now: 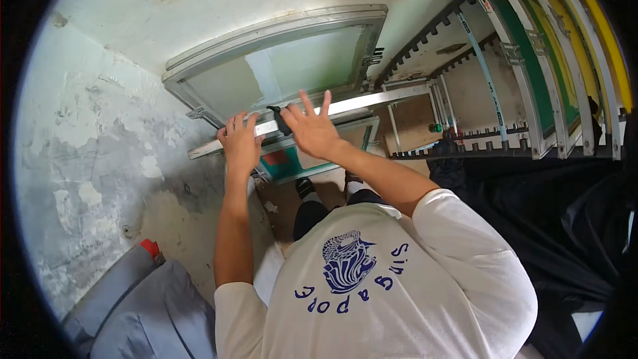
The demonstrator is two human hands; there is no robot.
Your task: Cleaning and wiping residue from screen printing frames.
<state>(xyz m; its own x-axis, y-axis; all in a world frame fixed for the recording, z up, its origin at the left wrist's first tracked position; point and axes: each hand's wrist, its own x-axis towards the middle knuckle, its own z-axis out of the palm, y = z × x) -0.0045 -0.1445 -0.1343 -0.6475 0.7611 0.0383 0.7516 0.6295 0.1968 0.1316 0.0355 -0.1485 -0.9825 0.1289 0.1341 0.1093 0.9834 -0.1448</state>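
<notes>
A long silver metal bar [372, 99] slants across in front of me; I cannot tell whether it is one side of a frame seen edge-on. Near its left end, my left hand [242, 146] is closed over it, fingers on top and thumb on the near side. My right hand [311, 131] is at the middle of the bar. Its thumb side pinches a small black piece [280, 119] lying against the bar, while two fingers stretch upward. What the black piece is, I cannot make out. Just beyond, a metal-framed mesh screen [299, 70] leans on the wall.
Below the bar stands another framed screen, green and red [282, 163], close to my feet. A toothed black rack [425, 36] on the right holds several framed screens [531, 60]. Black cloth [531, 206] hangs under it. Grey fabric [149, 306] lies at lower left beside the peeling wall [86, 159].
</notes>
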